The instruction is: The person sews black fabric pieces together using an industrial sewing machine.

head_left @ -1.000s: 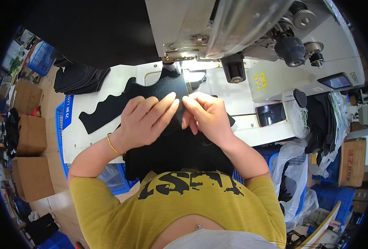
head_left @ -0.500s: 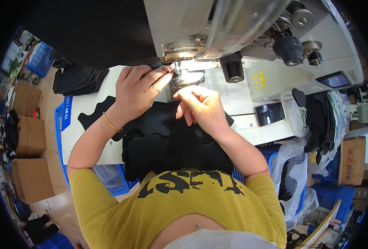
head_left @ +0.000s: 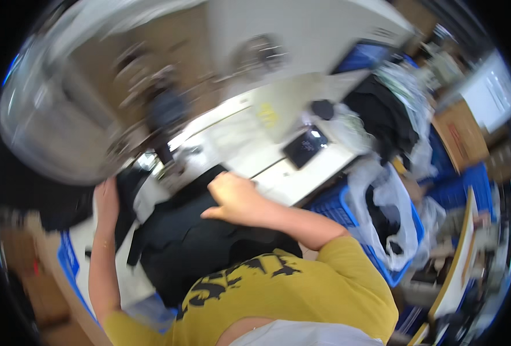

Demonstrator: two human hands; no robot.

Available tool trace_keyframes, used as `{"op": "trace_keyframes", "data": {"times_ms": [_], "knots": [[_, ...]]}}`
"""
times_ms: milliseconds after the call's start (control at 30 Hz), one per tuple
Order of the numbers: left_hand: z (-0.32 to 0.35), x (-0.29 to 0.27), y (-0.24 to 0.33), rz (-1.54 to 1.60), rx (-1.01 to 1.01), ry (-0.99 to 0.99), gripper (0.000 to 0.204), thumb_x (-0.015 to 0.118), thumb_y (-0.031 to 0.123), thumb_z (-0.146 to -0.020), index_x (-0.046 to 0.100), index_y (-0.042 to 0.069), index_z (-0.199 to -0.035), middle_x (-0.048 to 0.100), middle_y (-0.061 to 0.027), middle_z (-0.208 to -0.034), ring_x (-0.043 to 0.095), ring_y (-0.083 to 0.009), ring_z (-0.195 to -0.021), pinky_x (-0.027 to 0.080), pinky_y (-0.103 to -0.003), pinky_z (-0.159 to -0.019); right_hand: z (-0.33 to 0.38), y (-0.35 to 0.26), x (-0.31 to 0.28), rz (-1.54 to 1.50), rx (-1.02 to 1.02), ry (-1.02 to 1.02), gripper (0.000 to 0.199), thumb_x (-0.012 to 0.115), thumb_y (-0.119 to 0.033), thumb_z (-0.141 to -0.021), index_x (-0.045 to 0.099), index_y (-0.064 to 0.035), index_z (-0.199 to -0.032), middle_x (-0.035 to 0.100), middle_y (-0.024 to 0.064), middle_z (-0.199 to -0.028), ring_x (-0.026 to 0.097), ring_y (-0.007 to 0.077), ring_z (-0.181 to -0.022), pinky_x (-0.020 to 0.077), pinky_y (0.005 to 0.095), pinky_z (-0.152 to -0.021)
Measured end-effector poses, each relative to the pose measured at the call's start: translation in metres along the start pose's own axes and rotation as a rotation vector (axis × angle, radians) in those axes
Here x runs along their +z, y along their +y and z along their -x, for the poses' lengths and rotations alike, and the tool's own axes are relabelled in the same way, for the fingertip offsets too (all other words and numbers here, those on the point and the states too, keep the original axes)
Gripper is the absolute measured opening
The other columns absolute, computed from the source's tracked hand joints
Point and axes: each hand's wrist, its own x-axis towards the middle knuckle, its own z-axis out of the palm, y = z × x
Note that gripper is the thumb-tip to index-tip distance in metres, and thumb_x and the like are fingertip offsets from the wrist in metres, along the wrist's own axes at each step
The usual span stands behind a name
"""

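Black fabric [head_left: 177, 233] lies between the hands [head_left: 235, 199], partly beneath the right one.

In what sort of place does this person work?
Most likely a sewing workshop: a sewing machine stands in front, black cloth lies by the hands, and cardboard boxes are around.

The white table [head_left: 326, 166] bears fabric [head_left: 177, 233] and a phone [head_left: 304, 149].
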Motion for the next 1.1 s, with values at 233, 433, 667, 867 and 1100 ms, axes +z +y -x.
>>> {"op": "trace_keyframes", "data": {"times_ms": [233,433,667,867,1100], "knots": [[-0.005,0.014,0.048,0.021,-0.039,0.108,0.033,0.054,0.021,-0.098,0.063,-0.011,-0.100,0.060,-0.0020,-0.079,0.048,-0.0092,-0.074,0.042,-0.028,-0.068,0.010,0.002,0.005,-0.108,0.066,0.072,0.051,0.076,-0.042,-0.076,0.056,0.0036,-0.090,0.064,0.0201,-0.089,0.064,0.0356,-0.088,0.0513,0.0429,-0.077],[0.015,-0.035,0.024,-0.522,-0.112,0.029,0.038,0.064,0.025,-0.092,0.059,-0.009,-0.076,0.057,-0.0144,-0.062,0.054,-0.0188,-0.059,0.042,-0.034,-0.057,-0.001,0.009,0.013,-0.382,-0.012,0.178,0.040,0.074,-0.018,-0.079,0.055,-0.0005,-0.109,0.060,0.0131,-0.093,0.062,0.0324,-0.086,0.0504,0.0406,-0.075],[0.068,-0.022,0.108,-0.284,0.318,0.028,0.023,0.052,0.007,-0.094,0.061,-0.004,-0.112,0.063,-0.0158,-0.110,0.060,-0.0310,-0.103,0.044,-0.037,-0.092,0.002,-0.025,-0.024,-0.544,-0.612,0.478,0.035,0.069,-0.009,-0.082,0.057,-0.0066,-0.115,0.056,0.0103,-0.090,0.060,0.0288,-0.081,0.0504,0.0367,-0.069],[0.044,0.012,0.169,0.126,0.108,-0.347,0.015,0.066,0.010,-0.086,0.066,-0.002,-0.095,0.070,-0.0111,-0.086,0.067,-0.0184,-0.081,0.049,-0.028,-0.074,-0.004,-0.046,-0.013,-0.644,-0.173,0.524,0.022,0.065,-0.012,-0.089,0.064,-0.0034,-0.110,0.066,0.0073,-0.085,0.062,0.0171,-0.067,0.0505,0.0285,-0.061],[0.019,0.005,0.142,0.310,-0.142,-0.365,0.013,0.070,0.009,-0.082,0.069,-0.002,-0.088,0.068,-0.0015,-0.084,0.059,-0.0057,-0.078,0.046,-0.021,-0.071,-0.014,-0.051,-0.033,-1.226,0.245,-0.079,0.018,0.063,-0.017,-0.092,0.067,0.0003,-0.096,0.060,0.0003,-0.061,0.052,0.0045,-0.044,0.0407,0.0194,-0.040]]}}
